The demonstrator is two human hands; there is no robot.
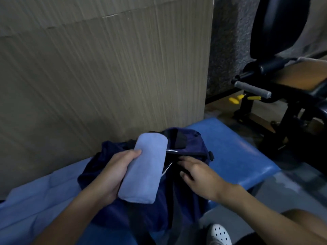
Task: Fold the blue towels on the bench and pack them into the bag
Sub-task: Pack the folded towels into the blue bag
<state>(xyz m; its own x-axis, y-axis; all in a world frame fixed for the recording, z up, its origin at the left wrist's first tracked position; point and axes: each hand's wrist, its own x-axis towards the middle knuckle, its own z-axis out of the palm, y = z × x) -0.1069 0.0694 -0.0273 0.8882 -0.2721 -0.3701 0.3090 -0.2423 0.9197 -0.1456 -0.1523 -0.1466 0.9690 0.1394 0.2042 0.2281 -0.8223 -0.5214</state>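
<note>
one folded towel (141, 170), one spread towel (35, 200), one dark bag (187, 144), one blue bench (238, 156), one left hand (113, 175), one right hand (200, 175), one cardboard sheet (106, 68), one white shoe (219, 234)

1. A tall sheet of brown cardboard (106, 68) stands straight ahead of me, creased across its top and filling most of my view.
2. To its right I see a rough grey wall (228, 41).
3. A black exercise machine (290, 110) stands near that wall on my right. It has a dark padded back (279, 23), a tan seat pad (300, 75), a grey foam handle (253, 89) and yellow knobs (254, 98) just below the handle.
4. The floor (286, 188) on my right is grey and dull.
5. The light around me is dim.
</note>
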